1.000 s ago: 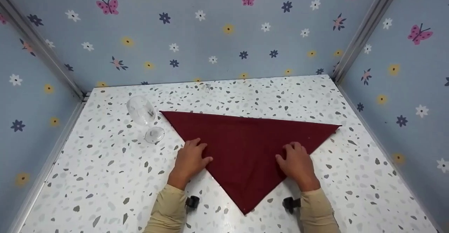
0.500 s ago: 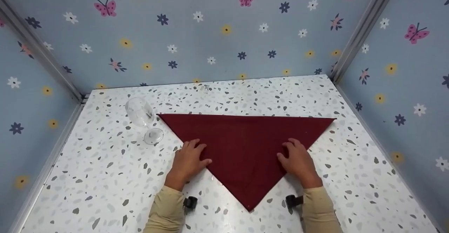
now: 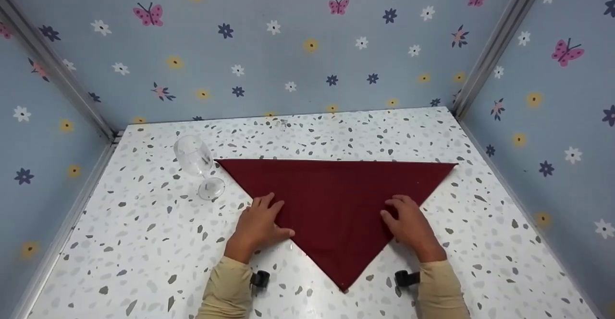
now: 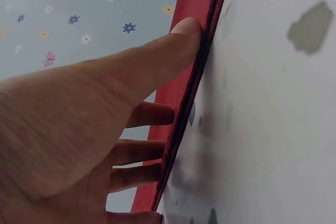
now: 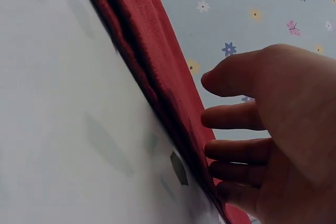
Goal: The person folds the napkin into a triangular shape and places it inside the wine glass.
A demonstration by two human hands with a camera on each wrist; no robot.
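Cloth point(image 3: 336, 199): one, dark red, lying flat on the table point(image 3: 144, 242) as a triangle, long edge towards the back wall point(image 3: 288, 45), point towards the near side. Edge looks layered in the wrist views, so probably folded over; laid this way, both slanting sides come within easy reach.

Left hand point(image 3: 258, 226): one, at the left slanting edge. Thumb stretched out onto the cloth, fingers parted and slightly bent; nothing pinched or gripped. Placement suggests light pressure, to hold that side smooth.

Right hand point(image 3: 411, 225): one, at the opposite slanting edge, roughly mirroring the first. Fingers loosely bent, thumb apart from them, no fold caught between. How firmly the fingertips press cannot be told. Set across from its pair, likely so that the cloth is steadied evenly from both sides.

Glass point(image 3: 193, 156): one, clear, stemmed, apparently upright on its foot, just beside the cloth's left corner, apart from both hands. Probably stood there to leave room for the cloth.

Sleeves point(image 3: 225, 285): two, tan, covering the forearms, hands left bare
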